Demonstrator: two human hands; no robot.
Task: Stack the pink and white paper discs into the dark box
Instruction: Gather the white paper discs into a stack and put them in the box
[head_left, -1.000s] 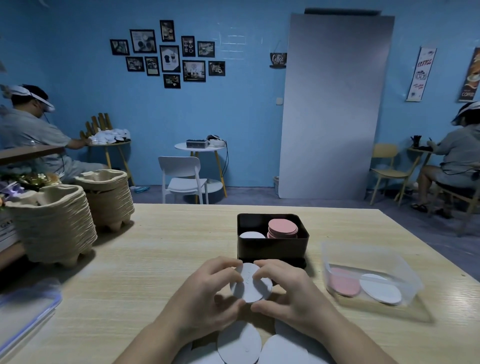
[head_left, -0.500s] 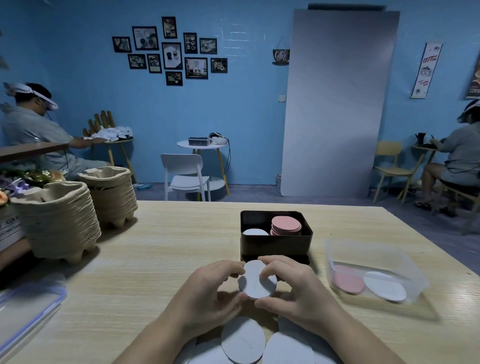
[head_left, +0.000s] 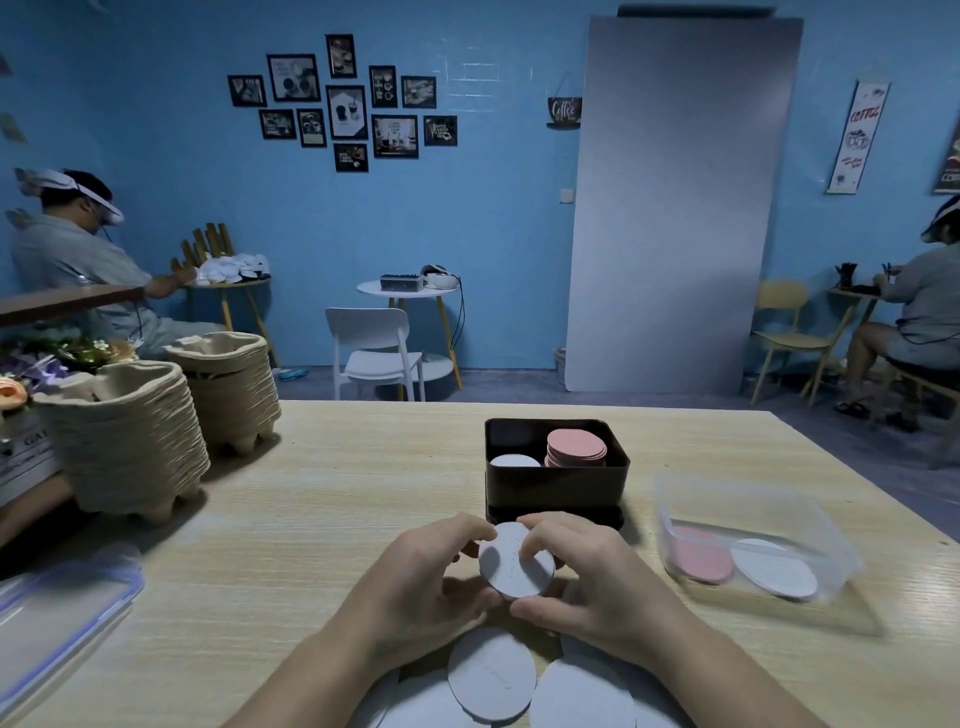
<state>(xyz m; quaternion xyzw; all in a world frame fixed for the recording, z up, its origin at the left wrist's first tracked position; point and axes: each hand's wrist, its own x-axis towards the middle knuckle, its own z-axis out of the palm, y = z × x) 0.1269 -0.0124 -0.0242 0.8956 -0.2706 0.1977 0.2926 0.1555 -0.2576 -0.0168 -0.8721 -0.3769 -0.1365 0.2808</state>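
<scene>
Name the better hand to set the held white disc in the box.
Probably left hand: the right hand pinches the white disc too, but the white stack lies left in the dark box.

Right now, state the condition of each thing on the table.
dark box: open on top, discs inside.
pink stack: inside the box, right side, taller.
white pile: inside the box, left side, lower.
white disc: pinched between left hand and right hand, tilted, in front of the box.
clear tub: open, pink disc and pale disc flat inside.
loose white discs: flat on the table, overlapping.
</scene>
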